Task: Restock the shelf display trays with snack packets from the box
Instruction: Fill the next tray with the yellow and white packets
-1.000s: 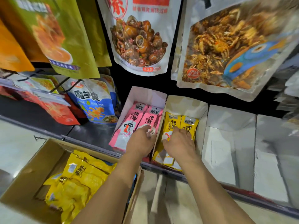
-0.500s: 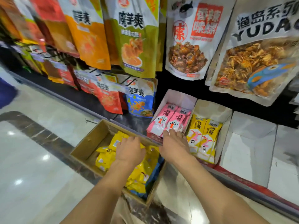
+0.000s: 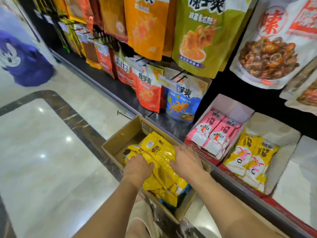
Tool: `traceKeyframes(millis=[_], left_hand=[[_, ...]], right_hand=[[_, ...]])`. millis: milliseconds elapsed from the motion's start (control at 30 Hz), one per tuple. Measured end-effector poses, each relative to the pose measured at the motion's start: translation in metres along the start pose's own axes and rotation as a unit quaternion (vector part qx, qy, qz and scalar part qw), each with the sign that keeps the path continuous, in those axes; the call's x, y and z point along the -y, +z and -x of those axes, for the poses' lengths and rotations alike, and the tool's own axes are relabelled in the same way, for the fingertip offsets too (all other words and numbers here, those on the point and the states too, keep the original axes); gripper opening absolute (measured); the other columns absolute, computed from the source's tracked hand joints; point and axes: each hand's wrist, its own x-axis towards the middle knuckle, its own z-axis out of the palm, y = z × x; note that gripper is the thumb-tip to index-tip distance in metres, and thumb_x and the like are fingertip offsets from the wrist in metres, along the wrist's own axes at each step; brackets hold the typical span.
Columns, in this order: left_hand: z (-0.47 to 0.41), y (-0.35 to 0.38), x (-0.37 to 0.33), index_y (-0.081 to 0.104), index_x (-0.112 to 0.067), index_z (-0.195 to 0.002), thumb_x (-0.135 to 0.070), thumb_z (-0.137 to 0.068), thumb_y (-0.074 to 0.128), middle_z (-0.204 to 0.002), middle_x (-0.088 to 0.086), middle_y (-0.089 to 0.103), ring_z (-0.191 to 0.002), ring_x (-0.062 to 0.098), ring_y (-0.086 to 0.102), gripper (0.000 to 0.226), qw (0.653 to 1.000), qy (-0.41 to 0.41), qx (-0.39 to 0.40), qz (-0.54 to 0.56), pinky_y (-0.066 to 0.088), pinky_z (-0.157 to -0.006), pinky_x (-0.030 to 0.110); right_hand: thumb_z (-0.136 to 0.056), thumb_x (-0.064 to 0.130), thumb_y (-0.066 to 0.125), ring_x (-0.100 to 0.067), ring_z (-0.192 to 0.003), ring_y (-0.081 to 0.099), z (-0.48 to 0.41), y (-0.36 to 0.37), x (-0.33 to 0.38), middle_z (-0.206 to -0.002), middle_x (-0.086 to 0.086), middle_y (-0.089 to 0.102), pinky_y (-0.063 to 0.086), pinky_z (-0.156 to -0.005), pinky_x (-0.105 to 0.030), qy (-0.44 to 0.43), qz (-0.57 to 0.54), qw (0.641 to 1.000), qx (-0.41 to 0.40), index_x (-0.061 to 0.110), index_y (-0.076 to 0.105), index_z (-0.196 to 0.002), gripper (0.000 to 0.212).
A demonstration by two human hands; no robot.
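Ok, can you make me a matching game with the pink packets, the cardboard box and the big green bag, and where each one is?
Things:
1 pink packets
2 cardboard box
3 big green bag

Places:
A on the floor
B hanging up high
C in a white tray

Pairs: 1-C, 2-A, 3-B

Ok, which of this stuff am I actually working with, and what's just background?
In the job: cardboard box; yellow packets in it; left hand gripping them; right hand resting on them; pink-packet tray; yellow-packet tray.
Just there: hanging pouches; blue pouch; purple cartoon figure.
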Motion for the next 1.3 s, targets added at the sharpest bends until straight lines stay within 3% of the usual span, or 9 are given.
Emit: traceKeyframes(millis=[100,233,433,600,700,900,1067,1200,1300], left_hand=[[-0.015,0.015,0.0,0.035,-0.005,-0.141,-0.058,-0.091,0.054,-0.144,0.019,0.042,-0.132,0.036,0.043,0.075,0.998,-0.027,0.007,0.053,0.038,-0.108,0.043],[-0.029,0.033,0.001,0.03,-0.003,-0.14,-0.062,-0.087,0.058,-0.147,0.018,0.032,-0.133,0.035,0.042,0.084,0.994,-0.058,-0.002,0.097,0.038,-0.108,0.042],[-0.047,0.045,-0.001,0.026,-0.005,-0.14,-0.061,-0.08,0.069,-0.146,0.016,0.024,-0.131,0.035,0.042,0.093,0.99,-0.091,0.007,0.108,0.039,-0.108,0.042],[-0.06,0.045,0.001,0.028,-0.005,-0.139,-0.05,-0.084,0.071,-0.146,0.02,0.029,-0.131,0.039,0.044,0.083,0.978,-0.119,0.016,0.172,0.038,-0.108,0.045],[-0.064,0.046,0.006,0.038,-0.008,-0.136,-0.044,-0.085,0.07,-0.14,0.017,0.047,-0.129,0.038,0.047,0.07,0.972,-0.108,0.013,0.207,0.041,-0.107,0.048],[-0.058,0.036,0.009,0.05,-0.007,-0.121,-0.03,-0.091,0.059,-0.128,0.017,0.059,-0.122,0.041,0.051,0.038,0.969,-0.131,0.001,0.209,0.041,-0.104,0.044],[-0.043,0.016,0.004,0.049,-0.002,-0.12,-0.016,-0.092,0.048,-0.124,0.02,0.06,-0.116,0.04,0.054,0.031,0.965,-0.113,-0.012,0.238,0.043,-0.102,0.044],[-0.032,-0.005,0.002,0.043,0.0,-0.127,-0.009,-0.093,0.043,-0.122,0.021,0.058,-0.109,0.04,0.056,0.036,0.946,-0.113,-0.035,0.301,0.048,-0.088,0.042],[-0.015,-0.023,-0.007,0.043,-0.004,-0.106,-0.006,-0.096,0.042,-0.11,0.016,0.053,-0.099,0.035,0.054,0.01,0.923,-0.096,-0.041,0.369,0.042,-0.078,0.034]], right_hand=[[-0.097,0.043,0.051,-0.032,-0.135,0.041,-0.015,0.018,0.006,-0.146,-0.01,0.047,0.04,-0.107,-0.046,-0.016,0.0,1.0,0.015,0.014,0.041,-0.144,0.056],[-0.097,0.049,0.052,-0.033,-0.137,0.034,-0.028,0.043,0.01,-0.148,-0.009,0.041,0.039,-0.107,-0.048,-0.013,0.012,0.999,0.034,0.015,0.031,-0.151,0.067],[-0.093,0.052,0.057,-0.031,-0.126,0.037,-0.04,0.07,0.007,-0.14,-0.007,0.039,0.041,-0.1,-0.044,0.001,0.077,0.997,-0.014,0.017,0.034,-0.15,0.071],[-0.091,0.044,0.063,-0.029,-0.121,0.042,-0.045,0.074,0.008,-0.134,-0.007,0.042,0.04,-0.099,-0.043,0.017,0.069,0.997,-0.02,0.018,0.037,-0.144,0.064],[-0.086,0.038,0.07,-0.03,-0.121,0.045,-0.041,0.069,0.012,-0.132,-0.01,0.043,0.041,-0.101,-0.041,0.03,0.049,0.998,-0.018,0.016,0.038,-0.138,0.064],[-0.081,0.006,0.07,-0.031,-0.119,0.048,-0.036,0.059,0.011,-0.132,-0.013,0.043,0.045,-0.101,-0.039,0.039,-0.011,0.999,-0.017,0.012,0.036,-0.133,0.062],[-0.081,0.004,0.071,-0.03,-0.124,0.048,-0.02,0.057,0.003,-0.131,-0.012,0.049,0.043,-0.105,-0.041,0.026,-0.018,0.999,-0.005,0.014,0.032,-0.136,0.068],[-0.082,0.006,0.067,-0.034,-0.123,0.052,-0.01,0.046,-0.002,-0.139,-0.013,0.041,0.045,-0.102,-0.043,0.021,-0.086,0.996,-0.021,0.015,0.019,-0.15,0.083],[-0.087,0.012,0.06,-0.033,-0.128,0.048,-0.004,0.03,-0.006,-0.15,-0.01,0.032,0.046,-0.101,-0.044,0.036,-0.223,0.973,-0.042,0.026,0.012,-0.155,0.085]])
